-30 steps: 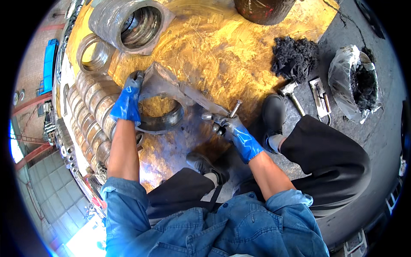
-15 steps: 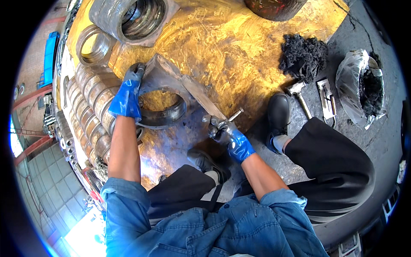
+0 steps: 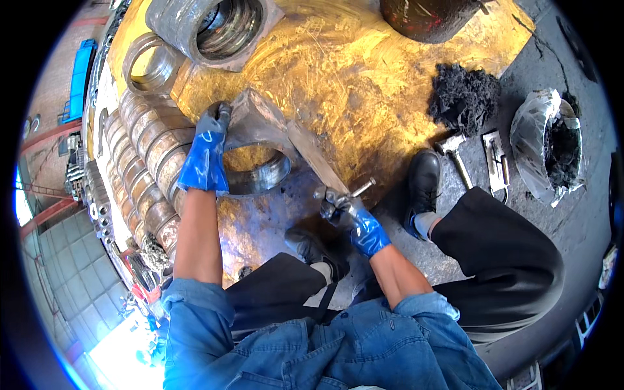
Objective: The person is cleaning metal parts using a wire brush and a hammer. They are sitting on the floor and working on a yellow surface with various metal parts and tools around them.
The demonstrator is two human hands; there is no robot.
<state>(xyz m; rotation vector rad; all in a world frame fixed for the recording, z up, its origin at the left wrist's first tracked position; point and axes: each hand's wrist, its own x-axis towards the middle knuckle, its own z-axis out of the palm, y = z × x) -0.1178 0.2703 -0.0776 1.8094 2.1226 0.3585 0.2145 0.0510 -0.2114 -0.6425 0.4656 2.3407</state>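
My left hand (image 3: 209, 149), in a blue-cuffed glove with a dark palm, is closed over the far left edge of a grey metal block (image 3: 252, 119) with a large round hole. The block rests on a yellow, stained sheet. In my right hand (image 3: 346, 213), gloved alike, is a short metal rod with a bolt-like head (image 3: 365, 187), which sticks out past the thumb side. Its other end is hidden in the fingers. A long flat wood-coloured strip (image 3: 315, 153) runs from the block's right side down to the right hand.
Stacked grooved metal rings (image 3: 153, 140) stand to the left, with a loose ring (image 3: 153, 62) and a bored housing (image 3: 185, 32) beyond. At right lie black fibrous waste (image 3: 463, 97), a hammer (image 3: 458, 159), a metal tool (image 3: 496, 162) and a plastic bag (image 3: 536, 146) of black material.
The whole view has shifted a little, so things sit slightly lower and further right. Both hands keep their holds, and the block looks unmoved on the sheet.
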